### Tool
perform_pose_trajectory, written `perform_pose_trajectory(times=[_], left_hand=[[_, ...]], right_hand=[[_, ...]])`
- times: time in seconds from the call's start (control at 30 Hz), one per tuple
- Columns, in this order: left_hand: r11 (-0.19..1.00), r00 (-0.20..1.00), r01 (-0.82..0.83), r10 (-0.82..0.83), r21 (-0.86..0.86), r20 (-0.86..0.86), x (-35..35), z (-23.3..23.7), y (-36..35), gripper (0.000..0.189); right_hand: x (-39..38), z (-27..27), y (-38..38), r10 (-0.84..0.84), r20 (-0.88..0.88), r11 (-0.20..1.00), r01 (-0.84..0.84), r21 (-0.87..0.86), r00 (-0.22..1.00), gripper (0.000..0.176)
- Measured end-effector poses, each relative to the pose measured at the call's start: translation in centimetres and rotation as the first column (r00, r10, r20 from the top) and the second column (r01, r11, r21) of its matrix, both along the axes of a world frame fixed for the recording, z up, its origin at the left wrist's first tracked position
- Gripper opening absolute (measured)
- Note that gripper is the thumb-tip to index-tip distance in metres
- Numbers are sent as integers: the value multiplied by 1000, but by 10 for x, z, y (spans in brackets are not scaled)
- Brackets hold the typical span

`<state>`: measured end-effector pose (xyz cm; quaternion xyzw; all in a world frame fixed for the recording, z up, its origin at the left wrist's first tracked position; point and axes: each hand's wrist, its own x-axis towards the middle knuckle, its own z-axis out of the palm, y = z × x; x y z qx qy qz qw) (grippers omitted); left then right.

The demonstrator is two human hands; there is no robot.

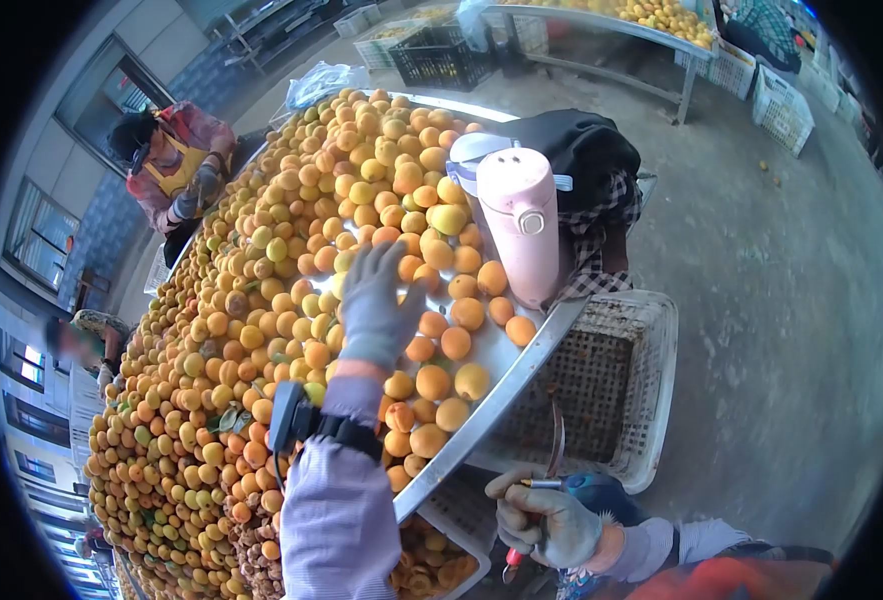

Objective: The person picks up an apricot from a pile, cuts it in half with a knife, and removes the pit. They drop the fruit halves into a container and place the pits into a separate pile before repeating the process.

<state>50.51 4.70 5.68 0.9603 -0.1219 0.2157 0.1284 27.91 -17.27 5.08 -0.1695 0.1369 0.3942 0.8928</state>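
Observation:
Many orange and yellow apricot-like fruits (261, 250) lie heaped on a metal-edged table (526, 365). My left hand (376, 305), in a grey glove, reaches over the fruit with its fingers apart and touches or hovers just above them; no fruit shows in its grip. Off the table's edge at the lower right, my right hand (546, 520), also gloved, is closed around a thin tool (541, 483) with a metallic and dark shaft. A curved blade-like piece (557, 435) rises near its fingers, and a red-ended piece (511, 566) shows below them.
A pink bottle (521, 225) stands at the table edge beside a dark cloth bag (581, 150). Below the edge are a white crate (651, 400) and a container of cut fruit pieces (436, 565). One co-worker (176, 165) is across the heap, another (101, 335) at far left.

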Motion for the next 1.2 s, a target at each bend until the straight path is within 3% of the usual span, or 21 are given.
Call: perform_pose_trajectory(times=[0.17,0.23,0.27,0.4,0.43,0.5,0.53,0.6,0.63,0.7,0.73,0.8,0.83,0.9,0.97,1.0,1.07,1.1,1.17,1.2], left_hand=[[1000,996,-4,3,-11,-92,65,-9,-49,54],[994,976,95,-81,62,-200,83,-8,-55,51],[1000,934,-2,13,31,-358,83,-5,-59,43],[999,957,-16,28,43,-288,102,-21,-49,34],[999,956,-18,30,43,-292,99,-24,-41,34],[944,934,-32,146,328,-327,91,-21,-25,36],[941,936,-33,147,336,-321,80,-16,-17,36],[895,828,-126,333,428,-452,45,-3,-2,37],[936,805,-198,325,291,-496,36,-8,12,42],[936,835,-53,233,349,-498,35,-50,63,48],[934,837,-49,232,353,-497,34,-35,53,48],[889,600,-172,436,424,-671,32,11,19,51],[888,599,-168,437,428,-671,36,16,14,51],[980,920,-131,176,148,-352,49,21,8,49],[984,938,-175,157,-30,-309,84,29,-12,55],[984,939,-173,155,-33,-307,100,26,-17,55],[990,982,-142,144,24,-124,130,12,-20,66],[990,981,-143,144,17,-127,141,4,-20,66],[982,937,-78,131,172,-323,156,-13,-16,75],[985,963,-85,120,152,-242,156,-24,-13,66]], right_hand=[[4,6,-5,-11,-51,999,9,-42,999,22],[13,15,-7,67,11,991,-65,-114,998,18],[11,9,-4,36,100,989,-20,-149,994,25],[20,15,-10,136,-60,983,-142,-117,989,24],[22,18,-9,116,-78,983,-126,-131,990,24],[21,21,-9,91,-84,986,-102,-134,992,23],[20,19,-10,99,-77,986,-108,-130,992,23],[17,17,-11,105,-73,987,-112,-113,992,23],[16,17,-11,84,-51,992,-89,-91,995,23],[14,19,-12,75,-38,995,-78,-70,996,23],[16,23,-13,96,-56,991,-101,-92,994,23],[17,26,-15,111,-81,986,-120,-115,990,22],[18,27,-15,123,-48,982,-128,-140,991,22],[18,23,-13,129,-19,980,-130,-153,991,21],[14,15,-14,148,-31,984,-150,-99,988,21],[15,14,-16,144,-27,989,-145,-35,989,20],[22,19,-18,150,-56,988,-152,-33,987,19],[26,21,-19,153,-91,987,-156,-28,984,19],[32,19,-20,156,-110,988,-156,1,982,19],[31,16,-20,173,-102,985,-171,31,980,19]])
